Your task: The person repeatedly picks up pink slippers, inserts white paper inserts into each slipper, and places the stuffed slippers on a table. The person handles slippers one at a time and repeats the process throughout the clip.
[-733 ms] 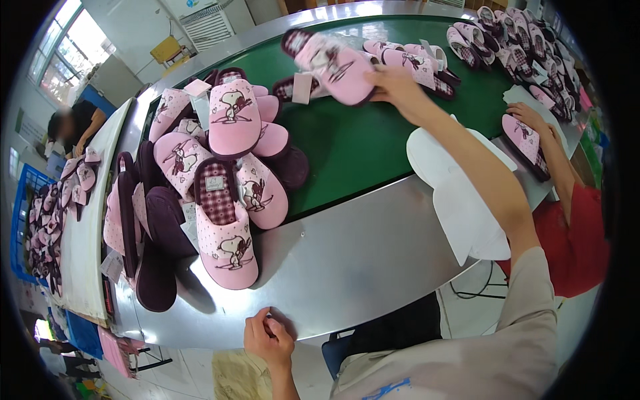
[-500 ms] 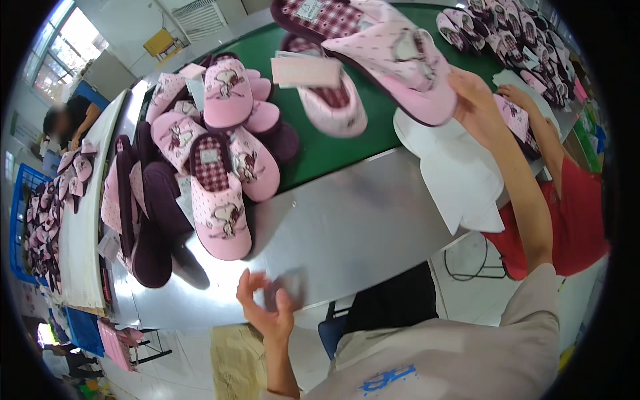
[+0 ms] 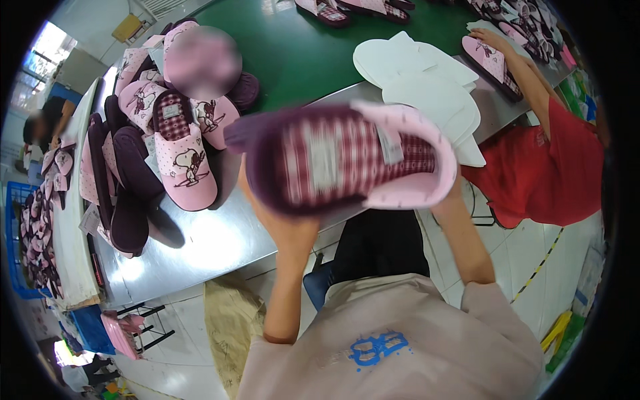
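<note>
I hold a pair of pink slippers (image 3: pixel 343 160) level above the near edge of the metal table. The upper slipper faces up, showing a burgundy-and-white checked insole, a pale label and a tag inside; a dark purple edge of the other pokes out at the heel. My left hand (image 3: pixel 283 223) grips the heel end from below, its fingers hidden behind the sole. At the toe end is my right hand (image 3: pixel 450 197), mostly covered by the slippers. Left of them lies a heap of similar slippers (image 3: pixel 187 170), some on their sides with purple soles showing.
White slipper-shaped sheets (image 3: pixel 433 100) overlap on the table's right side. A co-worker in a red shirt (image 3: pixel 547 167) handles a slipper (image 3: pixel 490 63) there. More slippers lie at the far edge of the green table surface (image 3: pixel 287 50). A blue crate (image 3: pixel 20 200) stands far left.
The slippers came down from the far side toward me and turned so the insole faces up. My left hand moved from the table edge to take their heel end.
</note>
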